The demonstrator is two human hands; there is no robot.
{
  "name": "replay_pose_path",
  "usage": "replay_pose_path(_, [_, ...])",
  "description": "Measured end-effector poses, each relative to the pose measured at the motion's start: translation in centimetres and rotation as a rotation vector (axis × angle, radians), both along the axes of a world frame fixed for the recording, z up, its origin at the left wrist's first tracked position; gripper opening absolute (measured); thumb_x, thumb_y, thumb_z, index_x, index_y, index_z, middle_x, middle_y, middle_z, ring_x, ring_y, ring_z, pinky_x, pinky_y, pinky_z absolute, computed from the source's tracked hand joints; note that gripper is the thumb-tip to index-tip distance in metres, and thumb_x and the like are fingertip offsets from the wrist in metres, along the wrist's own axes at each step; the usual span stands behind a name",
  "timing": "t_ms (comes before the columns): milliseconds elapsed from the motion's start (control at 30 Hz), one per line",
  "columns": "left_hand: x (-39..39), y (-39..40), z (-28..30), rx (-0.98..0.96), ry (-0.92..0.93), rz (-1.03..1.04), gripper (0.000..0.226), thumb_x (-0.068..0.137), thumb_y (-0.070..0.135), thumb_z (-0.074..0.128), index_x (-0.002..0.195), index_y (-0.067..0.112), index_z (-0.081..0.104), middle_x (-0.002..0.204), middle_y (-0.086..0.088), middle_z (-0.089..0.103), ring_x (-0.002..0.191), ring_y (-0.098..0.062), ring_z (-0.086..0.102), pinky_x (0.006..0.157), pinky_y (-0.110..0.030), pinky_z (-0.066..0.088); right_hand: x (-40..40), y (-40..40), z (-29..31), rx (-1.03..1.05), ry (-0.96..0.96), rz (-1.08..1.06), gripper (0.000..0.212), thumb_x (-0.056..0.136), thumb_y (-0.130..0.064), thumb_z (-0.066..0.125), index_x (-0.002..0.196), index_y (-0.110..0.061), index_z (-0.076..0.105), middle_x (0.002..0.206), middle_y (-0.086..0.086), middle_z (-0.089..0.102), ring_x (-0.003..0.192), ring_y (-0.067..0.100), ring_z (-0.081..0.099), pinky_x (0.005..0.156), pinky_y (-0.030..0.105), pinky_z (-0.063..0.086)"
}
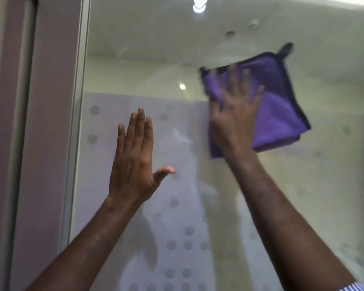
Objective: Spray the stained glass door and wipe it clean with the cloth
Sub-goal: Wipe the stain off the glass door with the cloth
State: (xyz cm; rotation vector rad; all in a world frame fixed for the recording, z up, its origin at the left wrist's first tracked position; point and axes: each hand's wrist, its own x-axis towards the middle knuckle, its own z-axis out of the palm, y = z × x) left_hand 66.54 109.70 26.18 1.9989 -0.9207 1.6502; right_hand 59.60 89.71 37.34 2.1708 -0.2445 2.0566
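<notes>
The right hand (233, 120) had its fingers spread flat, pressing a folded purple microfiber cloth (280, 106) against the glass door (198, 196), up high on the pane. It was blurry, so probably mid-swipe. The left hand (132, 162) was open and empty, palm flat toward the frosted dotted part.

An indoor room, likely an office or home, is showing through a glass door (198, 185). Frosted dotted film (177, 244) is covering its lower part, and ceiling lights (199, 5) are reflecting near its top.

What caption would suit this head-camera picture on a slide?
Right hand presses a purple cloth to the glass door; left hand held open nearby.
</notes>
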Motion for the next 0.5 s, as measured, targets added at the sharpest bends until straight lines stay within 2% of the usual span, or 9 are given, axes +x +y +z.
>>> replay_pose_path(100, [-0.1, -0.1, -0.1, -0.044, 0.004, -0.042, 0.12, 0.083, 0.086, -0.002, 0.159, -0.005, 0.013, 0.169, -0.024, 0.005, 0.159, -0.035, 0.004, 0.128, -0.057, 0.009, 1.8, 4.9, -2.4, -0.342, 0.151, 0.032, 0.056, 0.1, -0.051, 0.036, 0.156, -0.044, 0.032, 0.17, 0.001, 0.019, 0.156, 0.031, 0.018, 0.124, 0.059, -0.002])
replay_pose_path(167, [-0.1, -0.1, -0.1, -0.043, 0.006, -0.036, 0.119, 0.083, 0.086, -0.002, 0.159, -0.005, 0.014, 0.169, -0.023, 0.005, 0.159, -0.034, 0.004, 0.128, -0.058, 0.011, 1.3, 4.8, -1.7, -0.435, 0.204, 0.17, 0.051, 0.102, -0.046, 0.042, 0.153, -0.042, 0.039, 0.169, 0.003, 0.023, 0.153, 0.03, 0.027, 0.123, 0.038, -0.012])
replay_pose_path(200, [-0.1, -0.1, -0.1, -0.04, 0.006, -0.035, 0.119, 0.084, 0.086, -0.002, 0.159, -0.005, 0.014, 0.169, -0.023, 0.005, 0.159, -0.035, 0.004, 0.128, -0.058, 0.01, 0.7, 4.1, -0.8, -0.43, 0.212, 0.272, 0.049, 0.103, -0.039, 0.047, 0.152, -0.038, 0.045, 0.167, 0.007, 0.028, 0.15, 0.03, 0.032, 0.122, 0.027, -0.011])
replay_pose_path(233, [0.0, -0.1, -0.1, -0.036, 0.004, -0.032, 0.118, 0.084, 0.086, -0.002, 0.159, -0.005, 0.013, 0.169, -0.023, 0.004, 0.159, -0.035, 0.003, 0.128, -0.057, 0.009, 0.1, 2.9, 0.3, -0.379, 0.2, 0.342, 0.048, 0.102, -0.034, 0.05, 0.15, -0.035, 0.048, 0.165, 0.009, 0.032, 0.147, 0.031, 0.037, 0.123, 0.023, -0.003])
replay_pose_path(300, [0.1, 0.0, -0.1, -0.023, -0.001, -0.023, 0.117, 0.085, 0.086, -0.002, 0.159, -0.004, 0.012, 0.169, -0.023, 0.003, 0.159, -0.035, 0.003, 0.128, -0.058, 0.008, -0.7, -0.2, 2.3, -0.169, 0.068, 0.319, 0.049, 0.099, -0.036, 0.047, 0.147, -0.038, 0.051, 0.164, 0.006, 0.036, 0.142, 0.032, 0.044, 0.12, 0.032, 0.019])
replay_pose_path(333, [0.1, 0.0, -0.1, -0.015, 0.0, -0.016, 0.117, 0.085, 0.086, -0.002, 0.159, -0.004, 0.012, 0.169, -0.023, 0.003, 0.159, -0.035, 0.003, 0.128, -0.058, 0.007, -1.3, -2.2, 2.9, -0.03, -0.01, 0.254, 0.051, 0.097, -0.041, 0.042, 0.147, -0.04, 0.05, 0.165, 0.001, 0.034, 0.145, 0.03, 0.041, 0.119, 0.038, 0.023])
replay_pose_path(433, [0.0, 0.0, -0.1, -0.014, 0.008, 0.027, 0.117, 0.085, 0.085, -0.004, 0.159, -0.004, 0.013, 0.169, -0.022, 0.005, 0.159, -0.035, 0.004, 0.127, -0.06, 0.001, -3.2, -7.5, 3.0, 0.358, -0.159, 0.086, 0.055, 0.1, -0.047, 0.035, 0.153, -0.038, 0.04, 0.168, -0.006, 0.025, 0.157, 0.021, 0.017, 0.123, 0.06, 0.007])
replay_pose_path(500, [-0.1, 0.0, 0.0, -0.017, 0.014, 0.052, 0.117, 0.085, 0.085, -0.005, 0.159, -0.004, 0.014, 0.169, -0.022, 0.006, 0.159, -0.035, 0.005, 0.127, -0.06, -0.002, -4.0, -9.1, 2.6, 0.478, -0.184, 0.055, 0.056, 0.102, -0.046, 0.031, 0.155, -0.032, 0.037, 0.17, -0.006, 0.02, 0.158, 0.021, 0.01, 0.122, 0.065, 0.0])
